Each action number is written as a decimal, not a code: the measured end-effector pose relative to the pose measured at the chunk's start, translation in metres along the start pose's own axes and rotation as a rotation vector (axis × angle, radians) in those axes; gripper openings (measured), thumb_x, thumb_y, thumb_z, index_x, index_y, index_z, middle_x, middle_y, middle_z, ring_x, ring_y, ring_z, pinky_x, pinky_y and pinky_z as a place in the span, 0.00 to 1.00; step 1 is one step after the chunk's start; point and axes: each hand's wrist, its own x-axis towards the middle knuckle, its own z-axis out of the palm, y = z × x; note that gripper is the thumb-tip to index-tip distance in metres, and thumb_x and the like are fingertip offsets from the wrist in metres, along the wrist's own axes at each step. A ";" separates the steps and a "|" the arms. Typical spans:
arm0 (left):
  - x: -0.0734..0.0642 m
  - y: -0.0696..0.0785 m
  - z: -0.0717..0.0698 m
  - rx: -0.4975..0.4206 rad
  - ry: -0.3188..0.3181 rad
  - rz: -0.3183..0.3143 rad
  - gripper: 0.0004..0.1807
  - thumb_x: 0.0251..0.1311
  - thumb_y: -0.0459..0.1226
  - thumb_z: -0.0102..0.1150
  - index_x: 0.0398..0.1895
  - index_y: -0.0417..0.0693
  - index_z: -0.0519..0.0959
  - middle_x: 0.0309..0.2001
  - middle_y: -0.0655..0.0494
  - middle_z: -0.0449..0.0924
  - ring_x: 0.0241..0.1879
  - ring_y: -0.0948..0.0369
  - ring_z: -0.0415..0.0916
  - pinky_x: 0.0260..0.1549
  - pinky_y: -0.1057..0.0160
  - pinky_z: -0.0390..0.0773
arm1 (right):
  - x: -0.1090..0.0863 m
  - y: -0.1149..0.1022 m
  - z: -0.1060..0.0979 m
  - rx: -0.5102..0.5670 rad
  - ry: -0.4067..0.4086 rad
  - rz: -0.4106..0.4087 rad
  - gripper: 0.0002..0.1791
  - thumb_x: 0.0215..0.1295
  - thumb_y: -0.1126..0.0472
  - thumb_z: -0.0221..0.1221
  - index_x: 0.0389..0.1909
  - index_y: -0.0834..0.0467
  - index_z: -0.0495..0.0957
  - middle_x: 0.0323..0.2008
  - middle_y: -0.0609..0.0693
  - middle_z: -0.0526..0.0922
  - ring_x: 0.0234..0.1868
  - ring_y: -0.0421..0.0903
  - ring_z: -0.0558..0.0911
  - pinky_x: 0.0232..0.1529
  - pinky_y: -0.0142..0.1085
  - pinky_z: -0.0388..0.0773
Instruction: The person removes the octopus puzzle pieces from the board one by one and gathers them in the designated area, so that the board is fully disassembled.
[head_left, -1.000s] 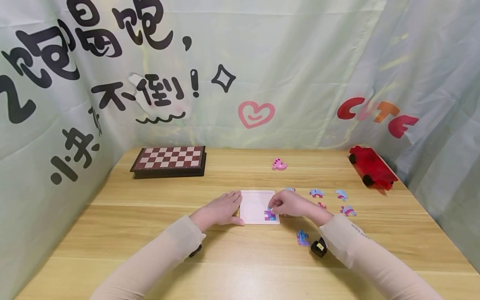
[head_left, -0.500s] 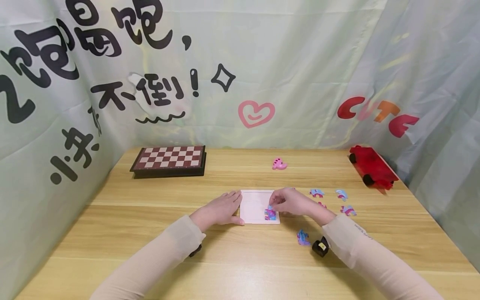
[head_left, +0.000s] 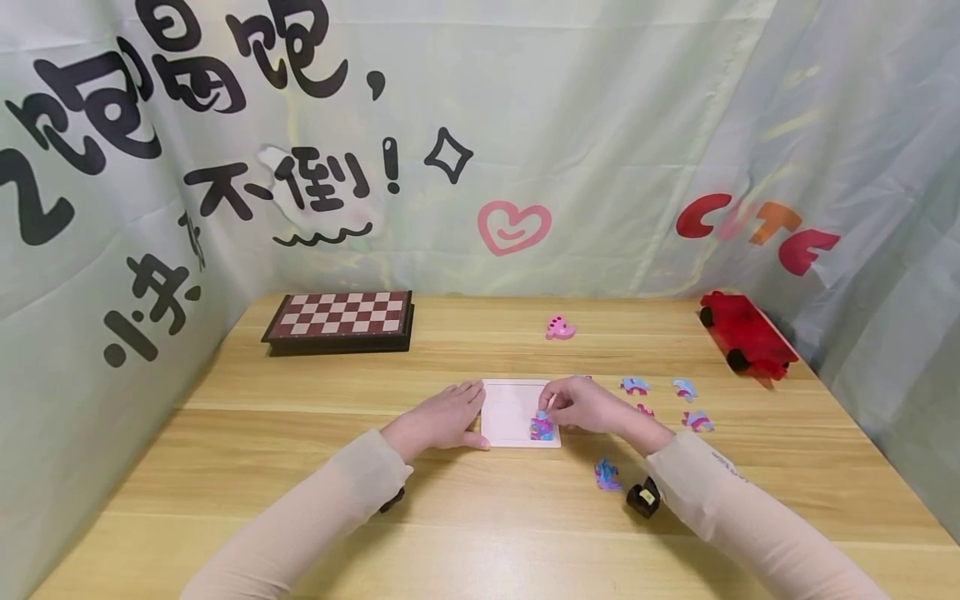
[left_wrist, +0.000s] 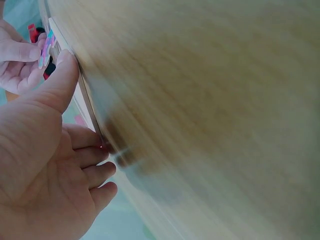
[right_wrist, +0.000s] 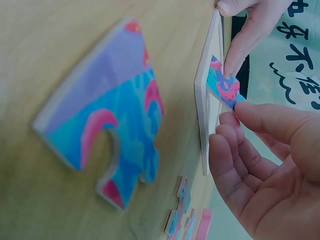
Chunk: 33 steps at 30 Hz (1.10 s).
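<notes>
My right hand [head_left: 585, 406] pinches a blue, pink and purple jigsaw piece [head_left: 541, 427] between thumb and fingers, over the right front corner of a shallow white puzzle tray [head_left: 504, 408]. In the right wrist view this piece [right_wrist: 224, 82] is tilted inside the tray's rim. My left hand [head_left: 438, 418] rests against the tray's left edge, fingers near the back corner and thumb at the front corner. The left wrist view shows its thumb [left_wrist: 61, 82] touching the rim. Another jigsaw piece [head_left: 607, 474] lies loose on the table, large in the right wrist view.
Several jigsaw pieces [head_left: 697, 421] lie right of the tray, some partly hidden by my right hand. Farther back are a pink toy [head_left: 559, 327], a checkered board box [head_left: 341, 321] at left, and a red toy car [head_left: 746, 335] at right. A curtain [head_left: 600, 150] encloses the table.
My right hand has shifted slightly, and the jigsaw piece in it has turned and tilted at the tray's corner. My left hand has stayed on the tray's edge.
</notes>
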 end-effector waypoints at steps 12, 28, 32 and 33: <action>0.001 -0.001 0.001 0.015 -0.008 0.006 0.47 0.58 0.59 0.48 0.68 0.32 0.52 0.70 0.41 0.46 0.68 0.51 0.44 0.65 0.56 0.47 | -0.013 0.004 -0.023 0.069 0.039 -0.026 0.04 0.61 0.70 0.55 0.36 0.63 0.76 0.23 0.56 0.76 0.20 0.49 0.71 0.20 0.37 0.71; 0.000 -0.001 0.000 -0.005 -0.001 0.015 0.47 0.59 0.59 0.49 0.68 0.32 0.52 0.70 0.41 0.46 0.68 0.50 0.45 0.65 0.55 0.48 | -0.082 0.035 -0.068 0.122 0.136 0.050 0.11 0.64 0.63 0.57 0.42 0.67 0.75 0.24 0.60 0.76 0.23 0.52 0.74 0.21 0.41 0.74; -0.001 -0.001 0.000 0.003 0.001 0.016 0.47 0.59 0.59 0.48 0.68 0.32 0.52 0.70 0.40 0.46 0.68 0.50 0.45 0.65 0.55 0.48 | -0.103 0.049 -0.078 0.146 0.099 0.065 0.12 0.64 0.63 0.56 0.43 0.69 0.74 0.23 0.56 0.74 0.24 0.47 0.74 0.24 0.38 0.74; -0.001 -0.001 0.000 0.004 0.002 0.016 0.47 0.59 0.59 0.48 0.68 0.32 0.52 0.70 0.40 0.46 0.68 0.50 0.45 0.65 0.55 0.48 | -0.108 0.053 -0.080 0.153 0.086 0.075 0.12 0.65 0.63 0.55 0.42 0.69 0.74 0.23 0.55 0.74 0.24 0.47 0.74 0.24 0.38 0.74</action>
